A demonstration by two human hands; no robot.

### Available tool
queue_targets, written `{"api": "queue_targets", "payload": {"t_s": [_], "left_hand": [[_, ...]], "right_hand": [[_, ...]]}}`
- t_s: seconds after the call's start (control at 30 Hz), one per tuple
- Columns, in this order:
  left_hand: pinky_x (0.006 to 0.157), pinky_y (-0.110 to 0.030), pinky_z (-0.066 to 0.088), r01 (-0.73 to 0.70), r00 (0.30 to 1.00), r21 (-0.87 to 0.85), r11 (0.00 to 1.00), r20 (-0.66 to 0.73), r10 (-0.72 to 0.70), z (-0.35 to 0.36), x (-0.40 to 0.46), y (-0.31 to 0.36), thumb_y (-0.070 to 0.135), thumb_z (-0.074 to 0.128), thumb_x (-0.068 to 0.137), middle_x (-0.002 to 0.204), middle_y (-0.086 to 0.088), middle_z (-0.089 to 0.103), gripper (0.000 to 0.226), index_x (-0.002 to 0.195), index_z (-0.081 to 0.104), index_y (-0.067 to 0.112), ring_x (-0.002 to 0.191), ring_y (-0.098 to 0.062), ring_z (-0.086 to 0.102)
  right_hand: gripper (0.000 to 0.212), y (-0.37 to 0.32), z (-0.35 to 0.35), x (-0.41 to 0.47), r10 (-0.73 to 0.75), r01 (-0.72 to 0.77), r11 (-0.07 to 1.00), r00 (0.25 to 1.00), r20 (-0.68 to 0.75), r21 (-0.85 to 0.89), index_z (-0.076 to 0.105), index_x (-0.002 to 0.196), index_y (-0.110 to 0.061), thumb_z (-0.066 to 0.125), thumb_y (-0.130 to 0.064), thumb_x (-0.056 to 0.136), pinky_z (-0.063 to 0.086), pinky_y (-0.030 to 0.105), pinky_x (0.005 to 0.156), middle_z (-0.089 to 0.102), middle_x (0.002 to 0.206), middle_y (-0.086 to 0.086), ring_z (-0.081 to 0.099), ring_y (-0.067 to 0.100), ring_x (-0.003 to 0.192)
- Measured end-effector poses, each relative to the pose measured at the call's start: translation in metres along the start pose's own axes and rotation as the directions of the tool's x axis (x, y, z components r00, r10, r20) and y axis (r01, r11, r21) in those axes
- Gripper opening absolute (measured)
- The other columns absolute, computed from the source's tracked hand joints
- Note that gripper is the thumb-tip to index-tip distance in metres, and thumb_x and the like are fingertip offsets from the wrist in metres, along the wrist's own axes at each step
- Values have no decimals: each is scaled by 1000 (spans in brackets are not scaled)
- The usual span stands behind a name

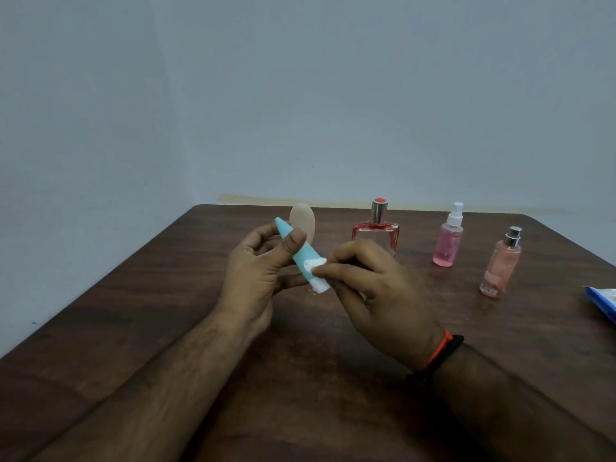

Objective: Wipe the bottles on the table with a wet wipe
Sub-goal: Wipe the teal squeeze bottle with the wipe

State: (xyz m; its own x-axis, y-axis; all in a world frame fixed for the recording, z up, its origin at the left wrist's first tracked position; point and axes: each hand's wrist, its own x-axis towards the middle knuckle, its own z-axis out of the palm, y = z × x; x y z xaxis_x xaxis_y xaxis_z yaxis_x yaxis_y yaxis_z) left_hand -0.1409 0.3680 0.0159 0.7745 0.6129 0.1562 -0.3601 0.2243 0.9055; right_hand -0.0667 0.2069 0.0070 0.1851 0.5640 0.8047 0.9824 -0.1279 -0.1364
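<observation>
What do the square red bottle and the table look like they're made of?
Square red bottle: probably clear glass, see-through with red edges, under a shiny metallic-looking collar. Table: dark brown wood or wood-look laminate with matte grain streaks; which one is unclear.

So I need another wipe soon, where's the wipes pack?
In the head view, the blue wipes pack lies at the table's far right edge, cut off by the frame, just right of the peach spray bottle.

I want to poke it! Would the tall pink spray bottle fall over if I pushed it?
Probably. The spray bottle is tall and narrow on a small base, so a push near its white top would likely tip it. It looks like light plastic, and being round, it might roll on the table.
</observation>
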Motion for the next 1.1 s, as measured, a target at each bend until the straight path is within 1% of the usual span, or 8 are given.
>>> {"api": "queue_targets", "payload": {"t_s": [0.13, 0.2, 0.33, 0.43, 0.6, 0.77, 0.9, 1.1], "left_hand": [[58, -34, 59, -83, 994, 72, 994, -60, 87, -3, 5, 0, 32, 85, 58, 100, -8, 70, 71, 121, 62, 9, 86, -22, 74], [57, -32, 59, -164, 980, 190, 968, -80, 181, -5, 8, -2, 43, 89, 51, 100, -7, 69, 72, 114, 65, 16, 88, -21, 72], [60, -27, 58, -254, 914, 636, 729, -90, 397, -11, 15, -9, 68, 85, 44, 93, 13, 66, 69, 101, 63, 36, 81, -6, 63], [59, -13, 48, -210, 904, 768, 604, -82, 419, -8, 25, -17, 68, 81, 50, 98, 17, 64, 68, 105, 57, 37, 80, 2, 58], [55, -7, 35, -151, 903, 822, 550, -111, 414, -7, 42, -26, 67, 83, 53, 99, 15, 61, 69, 107, 58, 31, 74, 5, 53], [55, -10, 36, -154, 896, 821, 549, -118, 428, -7, 48, -29, 67, 83, 53, 96, 13, 60, 65, 99, 50, 35, 74, 1, 54], [56, -10, 36, -185, 891, 834, 520, -80, 446, -5, 48, -33, 67, 82, 53, 98, 13, 60, 71, 107, 56, 29, 76, 0, 55], [57, -11, 38, -198, 891, 840, 505, -60, 449, -6, 50, -37, 71, 79, 51, 101, 10, 59, 73, 105, 53, 29, 82, -6, 56]], "right_hand": [[23, 1, 1, -2, -4, 8, 999, 995, 101, -39, 75, 104, -12, 57, -19, 92, 48, 23, 70, 65, 99, 3, 56, 12, 89], [19, 3, 1, -3, 25, -19, 998, 993, 116, -52, 75, 102, -12, 61, -17, 91, 49, 27, 67, 64, 96, 3, 56, 14, 86], [14, 12, 1, -4, 150, -146, 987, 986, 69, -68, 76, 99, -12, 68, -8, 88, 49, 29, 66, 63, 90, 2, 56, 14, 82], [16, 19, 3, -5, 277, -277, 961, 960, 36, -3, 76, 99, -14, 68, -7, 88, 50, 28, 66, 61, 89, 1, 56, 13, 79], [22, 25, 6, -5, 400, -400, 916, 916, -3, 5, 75, 104, -19, 67, -7, 88, 51, 30, 69, 60, 91, 0, 57, 14, 77], [24, 28, 9, -6, 442, -441, 897, 897, 25, -35, 73, 109, -21, 65, -11, 89, 37, 12, 65, 55, 88, -6, 54, 12, 76], [24, 29, 9, -6, 456, -455, 890, 890, 24, -30, 73, 109, -20, 65, -10, 89, 37, 15, 66, 54, 88, -7, 54, 12, 77], [25, 29, 9, -6, 475, -474, 880, 878, 58, -36, 72, 112, -21, 64, -12, 90, 40, 16, 70, 56, 93, -5, 54, 11, 81]]}}
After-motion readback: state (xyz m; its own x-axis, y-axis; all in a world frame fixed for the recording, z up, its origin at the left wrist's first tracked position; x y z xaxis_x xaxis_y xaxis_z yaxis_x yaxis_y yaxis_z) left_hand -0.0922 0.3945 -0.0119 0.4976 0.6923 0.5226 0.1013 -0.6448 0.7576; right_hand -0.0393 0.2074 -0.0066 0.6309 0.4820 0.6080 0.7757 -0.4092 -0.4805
